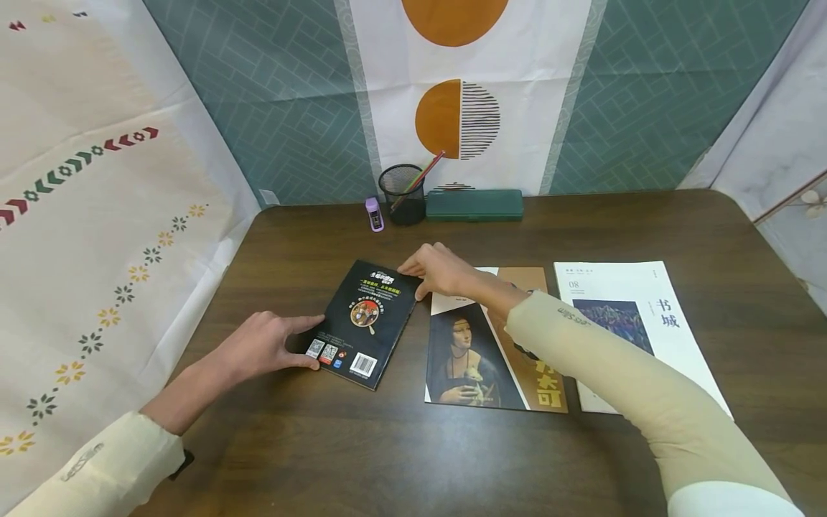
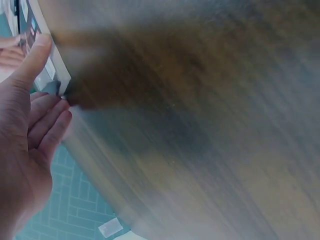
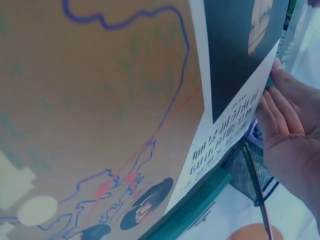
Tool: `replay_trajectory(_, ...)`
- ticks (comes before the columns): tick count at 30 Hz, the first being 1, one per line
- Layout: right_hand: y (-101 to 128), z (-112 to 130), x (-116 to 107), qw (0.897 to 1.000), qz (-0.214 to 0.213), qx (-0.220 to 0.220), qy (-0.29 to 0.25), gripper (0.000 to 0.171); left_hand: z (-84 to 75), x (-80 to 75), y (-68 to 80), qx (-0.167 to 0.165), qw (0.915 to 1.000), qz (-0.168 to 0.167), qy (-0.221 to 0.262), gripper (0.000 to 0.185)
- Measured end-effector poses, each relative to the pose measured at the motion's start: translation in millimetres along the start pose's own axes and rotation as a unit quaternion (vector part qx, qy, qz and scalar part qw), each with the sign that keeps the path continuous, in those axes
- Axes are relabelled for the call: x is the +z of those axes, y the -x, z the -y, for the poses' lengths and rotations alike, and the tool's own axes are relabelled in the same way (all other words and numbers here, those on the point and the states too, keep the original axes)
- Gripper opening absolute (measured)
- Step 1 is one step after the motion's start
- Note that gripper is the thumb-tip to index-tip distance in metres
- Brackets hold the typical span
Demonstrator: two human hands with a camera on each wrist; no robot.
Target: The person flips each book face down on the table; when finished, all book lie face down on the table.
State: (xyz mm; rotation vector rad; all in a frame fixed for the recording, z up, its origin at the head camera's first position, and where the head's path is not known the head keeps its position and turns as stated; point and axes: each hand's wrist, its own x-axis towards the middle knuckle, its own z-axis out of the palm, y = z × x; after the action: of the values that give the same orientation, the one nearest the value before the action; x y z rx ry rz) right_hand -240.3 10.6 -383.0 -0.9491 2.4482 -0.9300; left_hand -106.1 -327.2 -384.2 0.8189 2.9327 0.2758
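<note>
A study desk: wooden table [image 1: 646,230] with magazines, pen holder [image 1: 402,194], pencil case [image 1: 474,205].

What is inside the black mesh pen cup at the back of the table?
The black mesh pen cup holds a few pencils, slanting out to the right above its rim. Their lower ends show only dimly through the mesh, and whatever else lies at the bottom cannot be made out.
</note>
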Motion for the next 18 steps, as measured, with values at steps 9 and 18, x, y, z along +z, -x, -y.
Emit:
replay_trajectory(9,-3.0,1.1,-0.7,1.0,0.011,-0.001,0.009,0.058,-6.7,6.2,9.5,0.046,0.9981,-0.035,-0.021,0.074)
replay_trajectory(18,-3.8,-0.3,-1.9,1.0,0.008,0.002,0.006,0.056,-9.7,12.1,15.6,0.084,0.9943,-0.062,-0.022,0.071)
